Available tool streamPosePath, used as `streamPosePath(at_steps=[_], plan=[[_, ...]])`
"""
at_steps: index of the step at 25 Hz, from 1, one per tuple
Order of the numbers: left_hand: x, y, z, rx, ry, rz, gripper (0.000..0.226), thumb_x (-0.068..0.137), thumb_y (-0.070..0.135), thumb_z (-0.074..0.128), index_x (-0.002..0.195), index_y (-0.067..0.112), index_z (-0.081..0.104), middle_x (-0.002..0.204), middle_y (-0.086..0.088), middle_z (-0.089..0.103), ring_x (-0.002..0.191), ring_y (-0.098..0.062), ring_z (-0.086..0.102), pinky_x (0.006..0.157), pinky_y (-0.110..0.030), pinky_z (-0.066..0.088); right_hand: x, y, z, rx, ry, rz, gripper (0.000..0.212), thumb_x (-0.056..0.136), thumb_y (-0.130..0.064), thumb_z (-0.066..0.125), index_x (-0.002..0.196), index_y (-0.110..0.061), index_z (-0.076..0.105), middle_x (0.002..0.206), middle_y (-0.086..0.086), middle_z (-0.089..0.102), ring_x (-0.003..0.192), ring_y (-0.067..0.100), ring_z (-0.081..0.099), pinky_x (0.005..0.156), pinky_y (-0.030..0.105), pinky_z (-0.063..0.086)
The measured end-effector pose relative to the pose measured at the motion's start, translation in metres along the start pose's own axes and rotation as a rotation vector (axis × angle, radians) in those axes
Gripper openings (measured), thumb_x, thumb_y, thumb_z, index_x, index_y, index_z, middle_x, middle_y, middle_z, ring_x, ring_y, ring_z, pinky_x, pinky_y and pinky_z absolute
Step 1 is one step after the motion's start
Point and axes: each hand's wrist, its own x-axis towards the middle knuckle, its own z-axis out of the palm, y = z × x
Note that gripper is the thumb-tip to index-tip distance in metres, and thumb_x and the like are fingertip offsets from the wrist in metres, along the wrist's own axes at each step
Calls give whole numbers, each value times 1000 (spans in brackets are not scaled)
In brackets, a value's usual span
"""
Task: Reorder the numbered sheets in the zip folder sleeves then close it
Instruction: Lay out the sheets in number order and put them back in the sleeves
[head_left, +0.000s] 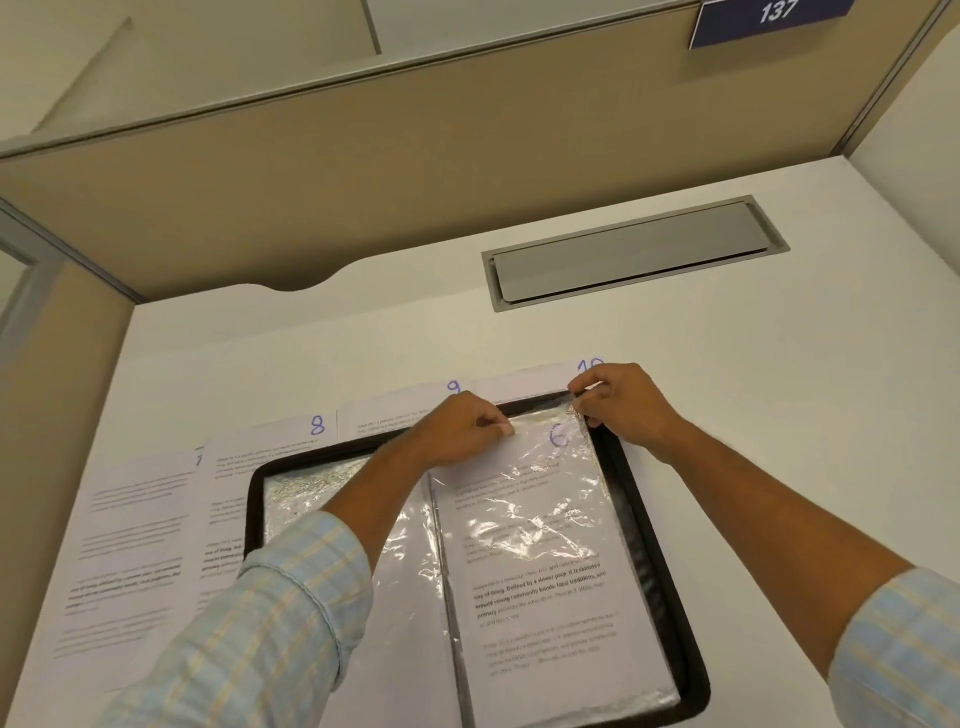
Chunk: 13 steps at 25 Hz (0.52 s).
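The sheet 6 (524, 530) was thin and floppy; both hands, left hand (457, 428) and right hand (618, 405), pinched the slippery sleeve (545, 499) at its top edge.

Office cubicle; beige partition (415, 171) panels wall in a white bench (779, 389) at back and left; grey metal cable hatch (628, 254) (lid down) set flush in the bench top; blue plate (774, 18) reading 137 up by the partition's top rail.
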Motion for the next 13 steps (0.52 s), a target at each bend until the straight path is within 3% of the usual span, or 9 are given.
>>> streamPosePath(at_steps=[4,7,10,13], plan=[[-8,-1,3,-47,-58,1,6,95,18,71,99,19,75,90,14,74,85,0,68,88,-28,56,-3,1,7,83,14,9,16,89,-3,73,100,-15,75,87,11,77,78,29,75,79,40,64],[-9,2,6,-122,-71,-25,16,94,9,70,103,22,72,106,7,76,101,-6,72,99,-36,57,-13,1,14,205,-9,83,15,96,-12,71,110,-15,69,97,13,75,84,28,76,74,43,66],[-12,3,19,-249,114,-39,29,94,9,72,117,26,70,104,6,77,105,-8,72,101,-39,56,-34,8,16,288,-75,199,22,100,-29,68,115,-13,64,97,12,74,82,29,77,69,43,65],[-29,8,37,-310,460,-86,42,92,16,78,128,33,66,118,11,69,116,-6,63,103,-34,52,-64,30,15,227,-177,290,31,98,-40,69,111,-12,61,94,11,71,76,29,75,70,43,65]])
